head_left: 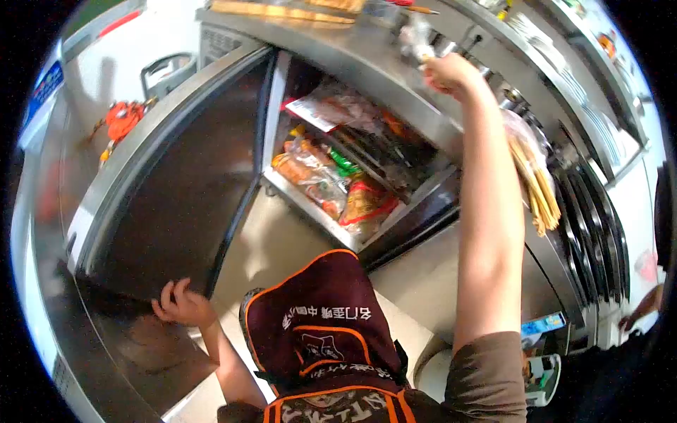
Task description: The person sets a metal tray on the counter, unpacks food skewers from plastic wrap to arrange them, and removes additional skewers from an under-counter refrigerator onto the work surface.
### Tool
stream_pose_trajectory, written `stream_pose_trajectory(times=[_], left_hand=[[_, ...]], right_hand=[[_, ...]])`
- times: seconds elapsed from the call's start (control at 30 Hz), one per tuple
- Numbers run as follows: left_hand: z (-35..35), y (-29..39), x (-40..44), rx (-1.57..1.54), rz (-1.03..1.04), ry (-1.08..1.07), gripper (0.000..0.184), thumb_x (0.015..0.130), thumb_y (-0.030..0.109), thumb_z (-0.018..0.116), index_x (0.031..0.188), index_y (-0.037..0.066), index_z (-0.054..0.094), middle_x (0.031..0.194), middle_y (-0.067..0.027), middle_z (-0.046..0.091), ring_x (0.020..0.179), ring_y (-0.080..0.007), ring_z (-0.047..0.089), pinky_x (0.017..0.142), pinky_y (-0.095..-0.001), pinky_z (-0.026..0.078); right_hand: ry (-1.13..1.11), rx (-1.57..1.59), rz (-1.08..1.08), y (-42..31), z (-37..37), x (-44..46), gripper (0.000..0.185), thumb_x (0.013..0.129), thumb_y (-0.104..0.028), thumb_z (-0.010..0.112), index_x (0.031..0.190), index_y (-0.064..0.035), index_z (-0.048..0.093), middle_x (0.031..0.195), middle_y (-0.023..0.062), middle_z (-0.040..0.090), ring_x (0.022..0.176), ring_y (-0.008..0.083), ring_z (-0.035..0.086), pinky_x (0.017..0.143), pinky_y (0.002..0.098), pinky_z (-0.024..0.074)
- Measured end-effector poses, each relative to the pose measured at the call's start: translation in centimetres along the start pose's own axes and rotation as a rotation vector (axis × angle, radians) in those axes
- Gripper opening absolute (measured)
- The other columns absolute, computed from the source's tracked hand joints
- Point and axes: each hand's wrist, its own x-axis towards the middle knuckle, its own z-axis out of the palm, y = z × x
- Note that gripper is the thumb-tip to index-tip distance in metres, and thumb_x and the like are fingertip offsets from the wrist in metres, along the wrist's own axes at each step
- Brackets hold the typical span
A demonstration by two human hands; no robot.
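Observation:
My right hand (451,74) is stretched out over the steel counter (384,53), its fingers closed on a whitish, clear plastic bag (417,37). What the bag contains is too blurred to make out. Low on the left, my left hand (185,303) has its fingers apart and holds nothing. It is close to the inner face of the open fridge door (190,176); I cannot tell whether it touches. Between the two arms the under-counter fridge stands open, with bagged food (310,173) at the bottom and a plastic-wrapped packet (324,109) above.
A bundle of thin tan sticks (537,187) in plastic is right of my forearm. Black pans or trays (596,233) stand in a row beyond it. Plates (599,120) fill a shelf. Another person's hand (645,308) shows at the right edge. An orange cloth-like item (125,120) is behind the door.

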Motion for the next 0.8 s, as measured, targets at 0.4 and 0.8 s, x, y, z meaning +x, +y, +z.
stream_pose_trajectory(times=[0.4,0.8], left_hand=[[0.8,-0.2,-0.6,0.0,0.01,0.054,0.025,0.067,-0.004,0.05,0.067,0.018,0.06,0.093,0.0,0.05,0.099,-0.0149,0.043,0.098,-0.0423,0.022],[2.6,-0.9,-2.0,0.208,0.047,0.031,0.026,0.066,-0.002,0.054,0.065,0.023,0.059,0.093,0.0004,0.048,0.096,-0.0167,0.044,0.099,-0.0462,0.016]], right_hand=[[-0.162,0.778,-0.024,4.8,16.5,-24.2,0.025,0.09,-0.019,0.045,0.111,-0.0061,0.05,0.065,-0.0055,0.04,0.051,0.0021,0.034,0.042,0.016,0.0235],[-0.008,0.872,0.133,21.0,40.0,-2.9,0.015,0.09,-0.017,0.04,0.081,-0.0084,0.048,0.058,-0.0033,0.039,0.045,0.0046,0.036,0.038,0.0202,0.0282]])
